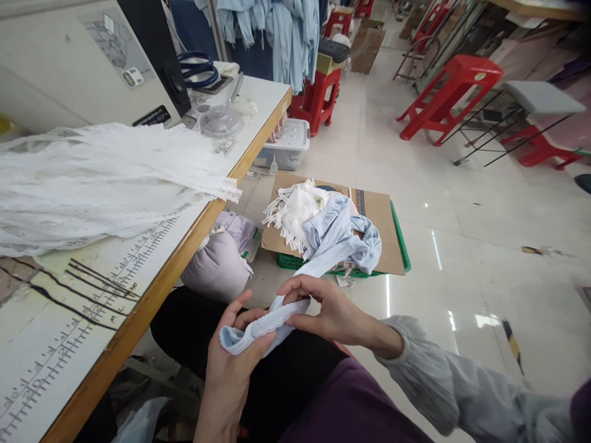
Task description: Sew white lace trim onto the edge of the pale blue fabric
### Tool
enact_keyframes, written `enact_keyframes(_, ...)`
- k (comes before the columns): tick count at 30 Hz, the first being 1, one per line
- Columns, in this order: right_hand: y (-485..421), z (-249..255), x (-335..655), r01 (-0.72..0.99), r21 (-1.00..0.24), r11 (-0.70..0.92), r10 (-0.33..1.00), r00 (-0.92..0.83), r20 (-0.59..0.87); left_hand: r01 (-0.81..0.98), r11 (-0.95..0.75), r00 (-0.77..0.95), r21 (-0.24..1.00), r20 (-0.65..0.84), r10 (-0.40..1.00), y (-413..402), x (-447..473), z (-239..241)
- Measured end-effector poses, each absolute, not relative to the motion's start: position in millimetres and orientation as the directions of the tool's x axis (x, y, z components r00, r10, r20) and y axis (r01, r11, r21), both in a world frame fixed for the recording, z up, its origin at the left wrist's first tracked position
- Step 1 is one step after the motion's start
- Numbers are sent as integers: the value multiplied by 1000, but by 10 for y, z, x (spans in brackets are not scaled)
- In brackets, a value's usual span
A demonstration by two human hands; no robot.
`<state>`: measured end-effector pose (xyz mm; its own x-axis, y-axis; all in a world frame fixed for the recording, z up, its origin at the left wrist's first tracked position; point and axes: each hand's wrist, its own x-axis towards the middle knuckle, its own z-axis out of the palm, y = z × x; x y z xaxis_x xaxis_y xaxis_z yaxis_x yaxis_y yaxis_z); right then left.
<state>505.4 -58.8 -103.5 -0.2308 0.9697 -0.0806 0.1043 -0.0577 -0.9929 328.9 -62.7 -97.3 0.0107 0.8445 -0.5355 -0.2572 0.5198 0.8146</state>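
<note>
Over my lap, both hands hold a light-blue fabric strip (265, 326) with white lace along its edge. My left hand (237, 351) pinches the strip's looped left end between thumb and fingers. At the other end, my right hand (318, 307) grips it between thumb and fingertips. From there the blue cloth stretches away to a light-blue fabric heap (339, 231). That heap lies on a cardboard sheet (385, 240) beside a bundle of white lace pieces (295, 212). Under the cardboard, a green crate (401, 237) shows at its edges.
To the left stands a table with a wooden edge (184, 264) and ruler marks, carrying white lace fabric (106, 178) and a sewing machine (87, 61). A stuffed lilac bag (217, 267) sits beneath. Beyond are a plastic box (290, 144) and red stools (450, 95).
</note>
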Motion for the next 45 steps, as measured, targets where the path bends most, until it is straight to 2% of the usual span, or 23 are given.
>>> enact_keyframes(45, -614, -954, 4980, 164, -982, -89, 958, -256, -129, -258, 509, 23, 821, -522, 853, -723, 3209, -1019)
